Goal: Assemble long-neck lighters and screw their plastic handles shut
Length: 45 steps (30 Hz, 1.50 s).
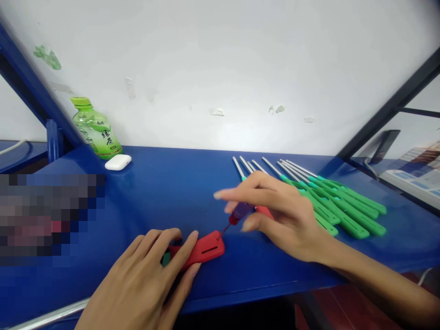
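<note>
My left hand (147, 270) is closed around a red plastic handle (215, 251) with a dark slot, pressing it near the front edge of the blue table. A bit of green shows between its fingers. My right hand (285, 211) grips a small screwdriver (239, 212) with a purple and red handle, its index finger stretched out. The screwdriver's thin shaft slants down to the far corner of the red handle, and the tip is at its surface. Another red piece shows partly beneath my right hand. Behind that hand lie several green-handled lighters (354, 201) with long metal tubes.
A green tea bottle (98, 130) and a white earbud case (118, 162) stand at the back left of the blue table (165, 192). A shiny metal tube (51, 315) lies at the lower left. A white wall (220, 68) rises behind; the left side is partly pixelated.
</note>
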Each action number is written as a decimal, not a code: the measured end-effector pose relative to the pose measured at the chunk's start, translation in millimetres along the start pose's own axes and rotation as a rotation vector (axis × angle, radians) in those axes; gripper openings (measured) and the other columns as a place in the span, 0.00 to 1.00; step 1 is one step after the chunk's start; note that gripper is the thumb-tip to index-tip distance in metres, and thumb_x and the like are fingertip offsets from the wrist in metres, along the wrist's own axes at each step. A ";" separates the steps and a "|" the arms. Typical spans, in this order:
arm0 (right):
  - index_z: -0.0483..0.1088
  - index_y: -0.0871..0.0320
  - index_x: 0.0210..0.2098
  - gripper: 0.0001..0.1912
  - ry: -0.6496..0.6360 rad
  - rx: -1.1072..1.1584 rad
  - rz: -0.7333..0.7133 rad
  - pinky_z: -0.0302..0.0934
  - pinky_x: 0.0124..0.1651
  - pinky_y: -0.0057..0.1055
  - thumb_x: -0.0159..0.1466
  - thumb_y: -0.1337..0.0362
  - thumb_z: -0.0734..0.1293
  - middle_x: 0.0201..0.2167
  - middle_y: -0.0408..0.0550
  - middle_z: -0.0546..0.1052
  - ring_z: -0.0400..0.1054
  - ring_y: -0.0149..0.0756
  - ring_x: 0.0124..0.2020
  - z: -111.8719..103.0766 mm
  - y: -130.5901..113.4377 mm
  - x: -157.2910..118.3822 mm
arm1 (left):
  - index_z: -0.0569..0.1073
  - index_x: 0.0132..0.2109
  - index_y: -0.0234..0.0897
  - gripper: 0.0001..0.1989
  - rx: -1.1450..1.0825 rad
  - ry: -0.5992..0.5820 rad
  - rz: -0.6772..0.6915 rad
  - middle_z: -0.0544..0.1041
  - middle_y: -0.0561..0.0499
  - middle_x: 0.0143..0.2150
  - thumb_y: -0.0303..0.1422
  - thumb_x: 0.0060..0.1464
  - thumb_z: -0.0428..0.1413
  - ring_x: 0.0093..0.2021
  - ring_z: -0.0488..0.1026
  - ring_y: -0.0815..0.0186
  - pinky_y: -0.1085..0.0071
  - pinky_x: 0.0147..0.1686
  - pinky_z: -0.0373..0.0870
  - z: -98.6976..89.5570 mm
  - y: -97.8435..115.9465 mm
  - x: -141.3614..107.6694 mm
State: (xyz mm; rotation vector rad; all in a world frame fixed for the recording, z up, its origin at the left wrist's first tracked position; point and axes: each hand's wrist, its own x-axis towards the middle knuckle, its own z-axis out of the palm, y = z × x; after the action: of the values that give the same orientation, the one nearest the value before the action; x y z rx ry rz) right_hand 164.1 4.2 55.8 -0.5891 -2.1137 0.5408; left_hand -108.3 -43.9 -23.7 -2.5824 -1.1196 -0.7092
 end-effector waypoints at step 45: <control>0.80 0.50 0.53 0.15 -0.031 0.043 -0.014 0.72 0.40 0.29 0.74 0.70 0.65 0.43 0.45 0.83 0.73 0.31 0.37 1.5 -4.3 2.0 | 0.66 0.69 0.43 0.23 -0.039 -0.032 -0.043 0.74 0.42 0.56 0.34 0.69 0.51 0.50 0.71 0.50 0.52 0.49 0.68 3.2 -0.2 -4.6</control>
State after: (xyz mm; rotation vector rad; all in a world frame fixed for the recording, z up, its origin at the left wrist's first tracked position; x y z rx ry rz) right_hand 160.9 1.7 58.6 -0.5447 -2.1285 0.5902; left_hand -110.0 -45.3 -28.9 -2.6179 -1.1865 -0.7082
